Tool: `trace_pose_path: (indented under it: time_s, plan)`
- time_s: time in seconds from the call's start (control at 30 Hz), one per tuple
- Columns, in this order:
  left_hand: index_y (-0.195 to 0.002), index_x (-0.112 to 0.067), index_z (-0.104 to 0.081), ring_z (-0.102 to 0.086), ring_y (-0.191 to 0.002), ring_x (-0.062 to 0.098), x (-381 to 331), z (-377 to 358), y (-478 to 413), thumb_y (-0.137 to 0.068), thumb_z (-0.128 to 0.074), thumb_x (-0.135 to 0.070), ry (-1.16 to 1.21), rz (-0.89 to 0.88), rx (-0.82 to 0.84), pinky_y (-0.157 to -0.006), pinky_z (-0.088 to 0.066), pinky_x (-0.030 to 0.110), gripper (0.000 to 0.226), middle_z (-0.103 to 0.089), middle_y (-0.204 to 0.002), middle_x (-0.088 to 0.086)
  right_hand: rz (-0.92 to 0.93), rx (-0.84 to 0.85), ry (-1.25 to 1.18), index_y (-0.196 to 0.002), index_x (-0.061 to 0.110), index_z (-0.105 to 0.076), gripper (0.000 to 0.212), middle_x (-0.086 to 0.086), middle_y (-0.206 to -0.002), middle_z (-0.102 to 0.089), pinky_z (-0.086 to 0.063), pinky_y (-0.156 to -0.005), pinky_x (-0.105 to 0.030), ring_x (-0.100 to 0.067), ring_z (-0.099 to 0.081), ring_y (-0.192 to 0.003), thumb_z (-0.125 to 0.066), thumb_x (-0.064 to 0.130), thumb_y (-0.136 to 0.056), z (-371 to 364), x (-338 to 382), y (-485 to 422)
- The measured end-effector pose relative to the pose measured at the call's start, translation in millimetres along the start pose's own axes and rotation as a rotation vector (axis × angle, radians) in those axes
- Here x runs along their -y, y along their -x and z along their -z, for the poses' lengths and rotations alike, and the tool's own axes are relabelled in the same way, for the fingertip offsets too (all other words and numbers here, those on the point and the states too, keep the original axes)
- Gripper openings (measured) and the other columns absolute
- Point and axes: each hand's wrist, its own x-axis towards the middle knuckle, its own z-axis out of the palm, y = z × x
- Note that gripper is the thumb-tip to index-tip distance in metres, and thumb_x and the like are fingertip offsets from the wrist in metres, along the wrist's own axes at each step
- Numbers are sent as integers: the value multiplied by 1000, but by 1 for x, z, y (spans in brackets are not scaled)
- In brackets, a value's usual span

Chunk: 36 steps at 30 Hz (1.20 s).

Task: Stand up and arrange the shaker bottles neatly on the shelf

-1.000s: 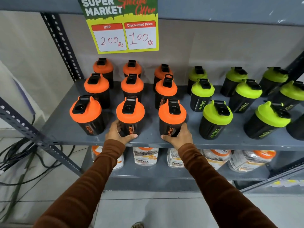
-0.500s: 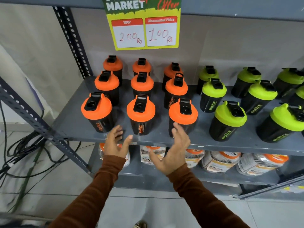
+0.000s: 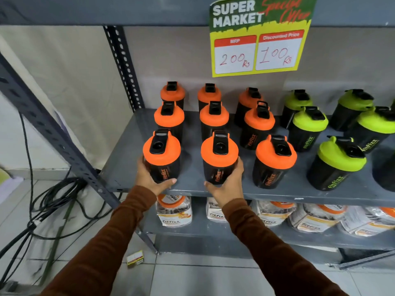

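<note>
Black shaker bottles stand upright in rows on the grey metal shelf [image 3: 192, 169], orange-lidded on the left and green-lidded [image 3: 339, 157] on the right. My left hand [image 3: 149, 178] wraps the front-left orange-lidded bottle [image 3: 161, 152] from its left and front. My right hand [image 3: 226, 186] grips the front-middle orange-lidded bottle [image 3: 219, 153] from the front and right. The front-right orange bottle [image 3: 275, 159] stands untouched beside it. Both held bottles rest on the shelf near its front edge.
A yellow and green price sign [image 3: 256, 37] hangs above the bottles. The lower shelf holds bagged jars [image 3: 174, 212]. A slanted steel upright [image 3: 49, 122] and black cables [image 3: 49, 201] lie at the left. A small card [image 3: 135, 258] lies on the tiled floor.
My hands let go of the front-middle and front-right orange bottles, drew back open, then shifted left. They now grip the front-left and front-middle bottles. My view swung left.
</note>
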Motion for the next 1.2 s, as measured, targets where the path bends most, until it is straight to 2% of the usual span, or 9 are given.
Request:
trace_pose_path:
  time_s: [0.07,0.13,0.23,0.87,1.2]
  plan:
    - [-131,-3,-33,-46,-115,20,-1,1,-3,-56,-84,-3,-9,15,19,-96,-37,26,90,-48,-127,10,-32,-50,44,-141,10,-15,101,-12,-140,-41,-32,-111,-36,-27,-41,-129,-78,-3,-63,-3,1,-2]
    - [-122,-3,-43,-53,-111,28,0,2,-3,-59,-83,-7,-27,35,34,-95,-42,34,75,-56,-122,15,-47,-79,119,-140,6,-20,96,-18,-139,-43,-34,-111,-41,-32,-42,-129,-78,2,-65,-4,2,-2]
    - [-118,-3,-47,-56,-105,27,4,4,-1,-61,-82,-10,-32,50,46,-94,-44,38,67,-59,-117,15,-62,-97,161,-137,4,-26,91,-20,-136,-47,-38,-108,-44,-34,-45,-126,-80,7,-64,-5,2,-1]
    - [-121,-6,-46,-53,-112,33,3,12,2,-64,-80,-16,-61,80,169,-98,-43,45,67,-56,-124,17,-87,-96,207,-131,6,-33,81,-17,-132,-52,-41,-107,-44,-33,-49,-123,-81,10,-66,-1,10,10]
    - [-121,-5,-47,-52,-114,35,1,12,5,-66,-79,-18,-109,93,179,-97,-41,43,65,-55,-126,19,-84,-51,232,-134,6,-30,87,-17,-136,-48,-38,-109,-45,-32,-46,-126,-82,11,-64,2,4,8]
